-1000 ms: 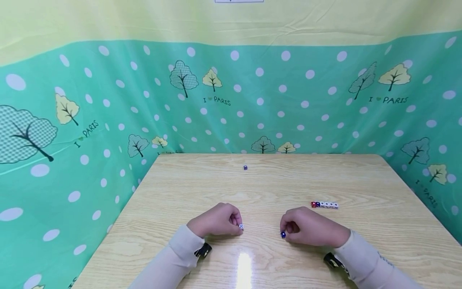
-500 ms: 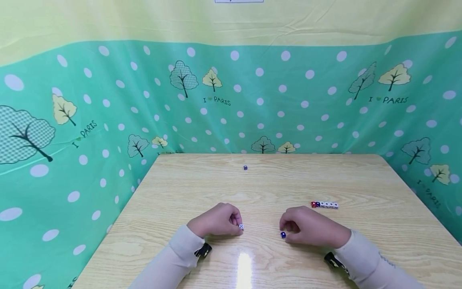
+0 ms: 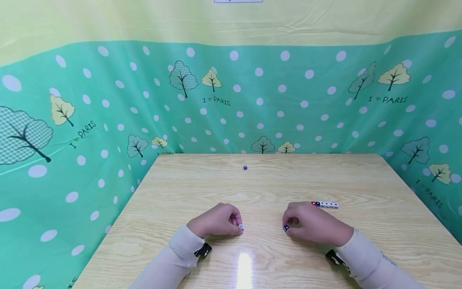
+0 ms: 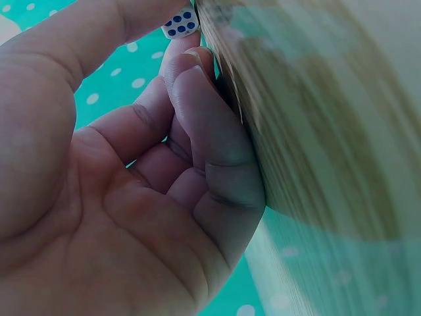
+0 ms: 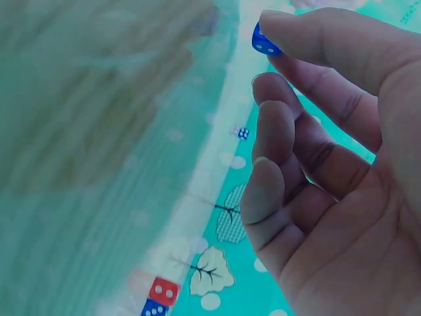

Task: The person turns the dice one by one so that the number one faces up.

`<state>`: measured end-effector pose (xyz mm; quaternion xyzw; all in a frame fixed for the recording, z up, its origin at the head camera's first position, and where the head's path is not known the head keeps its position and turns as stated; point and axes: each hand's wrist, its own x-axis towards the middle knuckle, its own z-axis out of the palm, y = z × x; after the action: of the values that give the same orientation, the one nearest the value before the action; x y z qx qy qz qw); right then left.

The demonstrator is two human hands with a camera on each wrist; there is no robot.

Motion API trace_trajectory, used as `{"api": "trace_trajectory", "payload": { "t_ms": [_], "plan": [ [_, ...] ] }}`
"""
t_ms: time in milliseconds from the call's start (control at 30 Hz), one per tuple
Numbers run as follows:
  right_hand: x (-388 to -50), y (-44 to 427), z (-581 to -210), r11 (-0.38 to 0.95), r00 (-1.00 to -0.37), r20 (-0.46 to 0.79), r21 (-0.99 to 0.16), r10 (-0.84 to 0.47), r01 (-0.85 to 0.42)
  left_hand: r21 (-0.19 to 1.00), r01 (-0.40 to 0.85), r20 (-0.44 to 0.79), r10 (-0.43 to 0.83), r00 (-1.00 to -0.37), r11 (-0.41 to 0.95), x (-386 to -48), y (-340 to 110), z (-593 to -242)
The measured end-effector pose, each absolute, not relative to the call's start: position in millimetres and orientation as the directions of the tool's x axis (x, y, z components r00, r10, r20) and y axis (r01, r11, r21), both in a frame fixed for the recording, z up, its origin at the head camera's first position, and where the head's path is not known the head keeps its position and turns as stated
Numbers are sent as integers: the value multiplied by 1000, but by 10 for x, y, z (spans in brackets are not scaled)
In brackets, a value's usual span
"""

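Note:
My left hand [image 3: 218, 220] pinches a white die [image 3: 241, 227] between thumb and forefinger, low at the table. In the left wrist view the die [image 4: 181, 25] shows blue pips at the fingertips, and the other fingers curl against the tabletop. Opposite it, my right hand [image 3: 313, 223] pinches a blue die [image 3: 286, 228] with white pips. The right wrist view shows this blue die [image 5: 264, 42] between thumb and forefinger, away from the tabletop. Just beyond the right hand lies a row of touching dice: a red one [image 3: 313, 203], a blue one [image 3: 317, 204] and several white ones [image 3: 329, 204].
A lone blue die [image 3: 245, 167] sits near the far edge of the wooden table [image 3: 202, 180]. Green dotted cloth [image 3: 260, 100] hangs behind and along the sides. Both wrists wear a black band under the sleeves.
Half a second ago the blue die stood beside slightly parted right fingers; now they pinch it and have moved a little away from me and to the right. The left hand stays still.

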<state>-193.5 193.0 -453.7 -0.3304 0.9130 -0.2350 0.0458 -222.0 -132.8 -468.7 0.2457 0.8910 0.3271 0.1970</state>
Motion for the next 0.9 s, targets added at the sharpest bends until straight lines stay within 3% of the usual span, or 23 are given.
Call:
{"api": "trace_trajectory", "payload": {
  "t_ms": [467, 900],
  "plan": [
    [-2156, 2204, -4556, 800, -856, 171, -305, -487, -516, 668, 314, -196, 567, -800, 675, -2219, -1330, -4660],
    [-2281, 2384, -4619, 836, -889, 212, -307, -405, -454, 672, 317, -191, 570, -799, 670, -2221, -1331, -4648]
  ]
}}
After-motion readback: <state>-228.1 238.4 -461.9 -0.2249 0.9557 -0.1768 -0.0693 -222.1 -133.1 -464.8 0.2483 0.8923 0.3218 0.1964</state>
